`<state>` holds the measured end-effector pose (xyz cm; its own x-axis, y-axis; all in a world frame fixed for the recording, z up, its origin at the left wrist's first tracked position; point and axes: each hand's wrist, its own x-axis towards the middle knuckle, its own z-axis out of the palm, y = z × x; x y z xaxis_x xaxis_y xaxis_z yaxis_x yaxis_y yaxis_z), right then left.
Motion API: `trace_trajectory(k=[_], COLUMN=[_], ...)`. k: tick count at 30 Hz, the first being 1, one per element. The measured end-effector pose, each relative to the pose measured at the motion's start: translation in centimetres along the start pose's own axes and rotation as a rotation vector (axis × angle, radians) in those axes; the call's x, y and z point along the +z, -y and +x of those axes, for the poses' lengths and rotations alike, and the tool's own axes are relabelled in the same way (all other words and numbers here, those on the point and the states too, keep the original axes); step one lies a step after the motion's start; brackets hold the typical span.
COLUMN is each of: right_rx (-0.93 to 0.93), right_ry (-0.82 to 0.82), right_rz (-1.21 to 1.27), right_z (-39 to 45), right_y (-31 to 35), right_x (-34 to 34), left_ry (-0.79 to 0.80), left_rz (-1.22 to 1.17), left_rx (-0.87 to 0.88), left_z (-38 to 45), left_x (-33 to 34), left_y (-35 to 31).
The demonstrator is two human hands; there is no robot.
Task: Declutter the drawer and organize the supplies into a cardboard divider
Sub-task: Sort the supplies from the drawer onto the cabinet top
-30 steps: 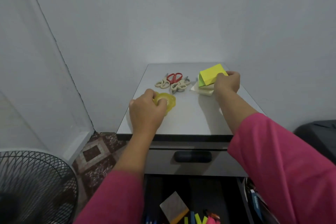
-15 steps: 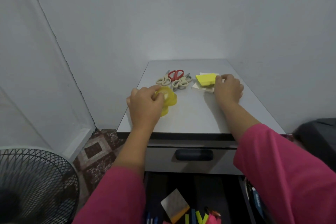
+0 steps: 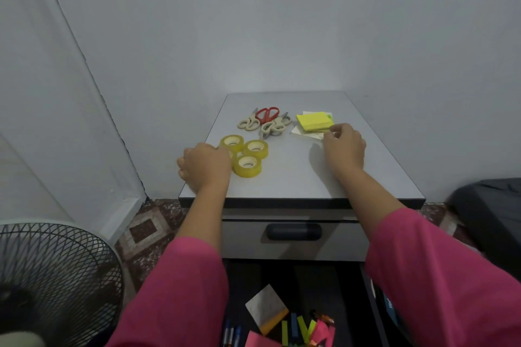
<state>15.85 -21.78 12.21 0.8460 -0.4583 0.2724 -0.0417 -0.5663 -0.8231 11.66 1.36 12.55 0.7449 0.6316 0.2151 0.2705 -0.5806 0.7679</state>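
Observation:
Three yellow tape rolls [image 3: 248, 165] lie flat in a cluster on the left of the grey cabinet top [image 3: 296, 177]. My left hand [image 3: 204, 166] rests at their left side, fingers curled over a fourth, mostly hidden roll [image 3: 230, 153]. A yellow sticky-note pad [image 3: 313, 121] sits on paler pads [image 3: 307, 135] at the back right. My right hand [image 3: 344, 146] pinches the stack's near right corner with curled fingers. Three scissors [image 3: 265, 121], one red-handled and two beige, lie at the back between the tape and the notes. No cardboard divider is in view.
Below the closed top drawer with its dark handle [image 3: 293, 231], an open dark drawer [image 3: 324, 290] holds a paper pad [image 3: 266, 308], coloured sticky flags [image 3: 303, 328] and pens [image 3: 231, 334]. A fan grille [image 3: 56, 276] stands at lower left. A dark object [image 3: 490, 205] sits at right.
My left hand has set the tape rolls down, and they now lie spread flat. My right hand has lowered the yellow pad flat onto the stack. The camera has tilted slightly.

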Motion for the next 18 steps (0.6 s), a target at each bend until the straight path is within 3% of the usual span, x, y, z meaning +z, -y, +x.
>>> trace_trajectory(k=[5, 12, 18], right_rx=[0.004, 0.0, -0.015], right_ry=[0.017, 0.02, 0.024], right_rz=[-0.002, -0.018, -0.037], right_z=[0.0, -0.1, -0.2], right_y=[0.0, 0.1, 0.2], right_x=[0.0, 0.1, 0.1], left_ry=[0.087, 0.299, 0.263], left_rz=[-0.03, 0.24, 0.266], left_rx=[0.15, 0.379, 0.482], left_z=[0.1, 0.5, 0.4], left_x=[0.3, 1.5, 1.5], left_y=[-0.1, -0.2, -0.2])
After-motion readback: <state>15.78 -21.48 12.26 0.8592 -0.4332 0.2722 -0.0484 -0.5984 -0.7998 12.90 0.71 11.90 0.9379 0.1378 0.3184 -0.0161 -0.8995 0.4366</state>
